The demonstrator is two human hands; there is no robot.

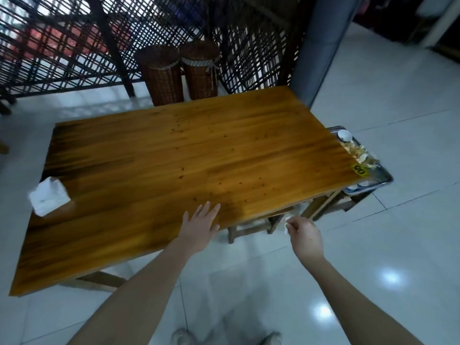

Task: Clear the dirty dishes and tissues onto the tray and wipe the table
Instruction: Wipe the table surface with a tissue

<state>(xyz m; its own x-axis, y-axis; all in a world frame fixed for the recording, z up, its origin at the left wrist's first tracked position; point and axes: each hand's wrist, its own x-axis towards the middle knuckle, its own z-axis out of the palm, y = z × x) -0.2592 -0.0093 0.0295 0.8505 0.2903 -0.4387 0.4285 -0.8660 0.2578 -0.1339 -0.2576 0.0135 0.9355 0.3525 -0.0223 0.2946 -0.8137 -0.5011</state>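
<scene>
The left hand point(199, 226) lies flat, fingers spread, at the near edge of the table point(174, 150), likely bracing. The right hand point(305, 235) pinches a crumpled tissue point(286, 224) just off that edge, probably bound for the loaded tray point(385, 181) far right.

Small yellow sticker point(360, 169), black number 05 printed on it, stuck on the wooden table point(199, 158) top, at its right edge near the front right corner, digits lying sideways to the viewer
</scene>
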